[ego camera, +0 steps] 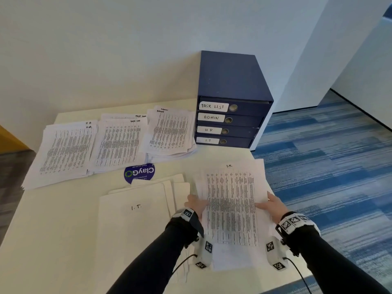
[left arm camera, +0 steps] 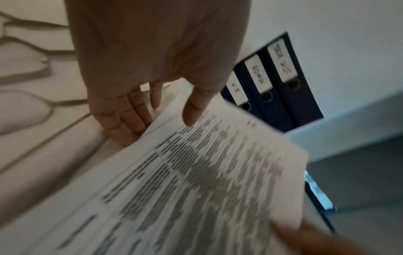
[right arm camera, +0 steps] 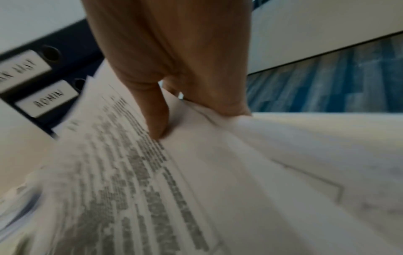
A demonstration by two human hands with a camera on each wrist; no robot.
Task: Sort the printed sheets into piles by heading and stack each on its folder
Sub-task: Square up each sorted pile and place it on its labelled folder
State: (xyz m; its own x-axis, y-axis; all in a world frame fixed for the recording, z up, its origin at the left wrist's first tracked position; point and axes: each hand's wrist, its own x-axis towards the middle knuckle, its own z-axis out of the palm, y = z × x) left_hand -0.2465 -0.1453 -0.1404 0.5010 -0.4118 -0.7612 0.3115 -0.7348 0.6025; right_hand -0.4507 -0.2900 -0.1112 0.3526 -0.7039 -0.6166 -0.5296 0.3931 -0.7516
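A stack of printed sheets headed "I.T." (ego camera: 231, 209) is lifted off the table at the right front. My left hand (ego camera: 196, 203) grips its left edge, thumb (left arm camera: 193, 110) on top and fingers (left arm camera: 122, 120) under the sheets (left arm camera: 196, 189). My right hand (ego camera: 273, 205) grips the right edge, thumb (right arm camera: 154, 117) on top of the sheets (right arm camera: 130, 172). To the left lies a cream folder marked "I.T." (ego camera: 135, 225), with other cream folders (ego camera: 180, 187) fanned out behind it. Three sorted piles lie at the back: HR (ego camera: 65, 149), Task List (ego camera: 121, 143), Admin (ego camera: 169, 132).
A stack of blue binders (ego camera: 231, 102) labelled Task List, Admin, HR and IT stands at the table's back right. A round blue ClayGo sticker (ego camera: 140, 172) lies mid-table. The table edge (ego camera: 297, 274) and blue carpet (ego camera: 328, 166) lie to the right.
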